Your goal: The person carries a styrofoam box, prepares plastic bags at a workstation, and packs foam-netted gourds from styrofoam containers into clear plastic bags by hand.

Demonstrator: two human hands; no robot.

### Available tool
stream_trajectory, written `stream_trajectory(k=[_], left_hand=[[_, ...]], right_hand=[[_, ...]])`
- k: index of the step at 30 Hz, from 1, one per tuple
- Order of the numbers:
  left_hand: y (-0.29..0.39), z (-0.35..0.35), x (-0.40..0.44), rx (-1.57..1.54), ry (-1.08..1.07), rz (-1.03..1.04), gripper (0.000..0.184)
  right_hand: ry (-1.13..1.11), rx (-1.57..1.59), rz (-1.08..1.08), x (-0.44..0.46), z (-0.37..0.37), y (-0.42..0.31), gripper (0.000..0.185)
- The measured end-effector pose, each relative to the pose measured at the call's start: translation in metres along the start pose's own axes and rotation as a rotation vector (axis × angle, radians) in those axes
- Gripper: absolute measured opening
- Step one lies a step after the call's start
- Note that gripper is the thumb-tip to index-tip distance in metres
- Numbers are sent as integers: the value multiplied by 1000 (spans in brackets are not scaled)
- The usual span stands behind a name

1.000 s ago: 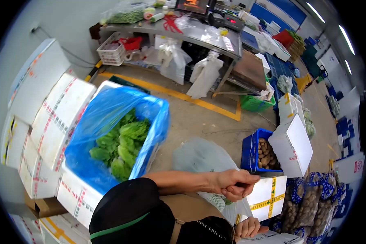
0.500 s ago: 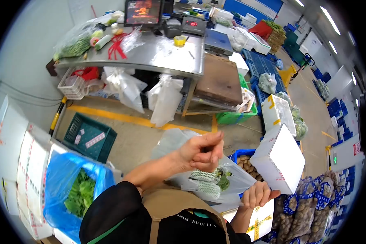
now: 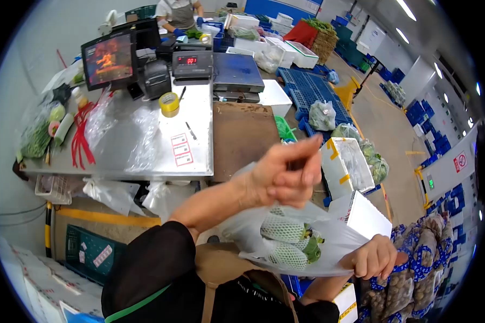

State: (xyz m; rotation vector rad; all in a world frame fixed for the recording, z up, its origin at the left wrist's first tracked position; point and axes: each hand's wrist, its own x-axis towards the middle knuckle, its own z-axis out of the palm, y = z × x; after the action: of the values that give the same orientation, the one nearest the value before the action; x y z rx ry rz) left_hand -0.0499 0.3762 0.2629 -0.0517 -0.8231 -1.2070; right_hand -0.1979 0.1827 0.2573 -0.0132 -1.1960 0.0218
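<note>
A clear plastic bag hangs in front of my body, with green vegetables in white foam nets inside it. My left hand is raised above the bag, fingers curled in a pinch on its upper edge; part of the film passes behind the wrist. Lower and to the right, my right hand is closed on the other side of the bag, its thumb pointing right. The bag's film stretches between the two hands.
A steel table carries a monitor, a scale, yellow tape and labels. A brown board adjoins it. Potato sacks stand right, a green crate lower left. A person stands behind the table.
The view has turned and moved nearer the table, and the blue-lined box of greens has nearly left it. Both hands remain closed; the netted vegetables show more fully between them.
</note>
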Motion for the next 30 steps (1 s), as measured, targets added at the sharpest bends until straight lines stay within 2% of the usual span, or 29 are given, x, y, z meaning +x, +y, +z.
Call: stream_trajectory(k=[1, 5, 7, 9, 11, 16, 19, 20, 23, 24, 25, 27, 28, 30], left_hand=[[25, -5, 10, 46, 61, -19, 57], [102, -49, 43, 149, 64, -36, 57], [130, -73, 54, 203, 163, -59, 56], [160, -108, 68, 235, 235, -10, 57], [195, -144, 85, 294, 376, 52, 57], [267, -215, 107, 415, 584, 61, 56], [292, -260, 93, 399, 687, 59, 54], [298, -280, 82, 399, 761, 47, 51], [309, -321, 53, 311, 1008, 90, 47], [303, -328, 50, 314, 1122, 54, 40], [301, -331, 44, 322, 1092, -36, 34], [294, -337, 35, 367, 1281, -38, 26], [292, -339, 27, 355, 1322, -36, 24], [291, -337, 13, 337, 1406, -22, 20]], right_hand=[[-14, -12, 12, 16, -17, -3, 53], [-126, -12, 90, 64, -104, -13, 52], [-150, 13, 166, 79, -144, -20, 53], [-93, 95, 198, 88, -191, -37, 52], [9, 204, 96, 96, -247, -57, 52], [187, 362, 101, 101, -356, -99, 52], [431, 219, 134, 82, -412, -121, 52], [482, 120, 207, 75, -429, -126, 50], [897, -2, 358, 51, -459, -134, 46], [862, -87, 431, 48, -467, -135, 46], [875, -133, 447, 47, -471, -136, 46], [896, -222, 480, 44, -474, -135, 45], [862, -228, 517, 41, -476, -136, 43], [959, -308, 573, 38, -472, -134, 41]])
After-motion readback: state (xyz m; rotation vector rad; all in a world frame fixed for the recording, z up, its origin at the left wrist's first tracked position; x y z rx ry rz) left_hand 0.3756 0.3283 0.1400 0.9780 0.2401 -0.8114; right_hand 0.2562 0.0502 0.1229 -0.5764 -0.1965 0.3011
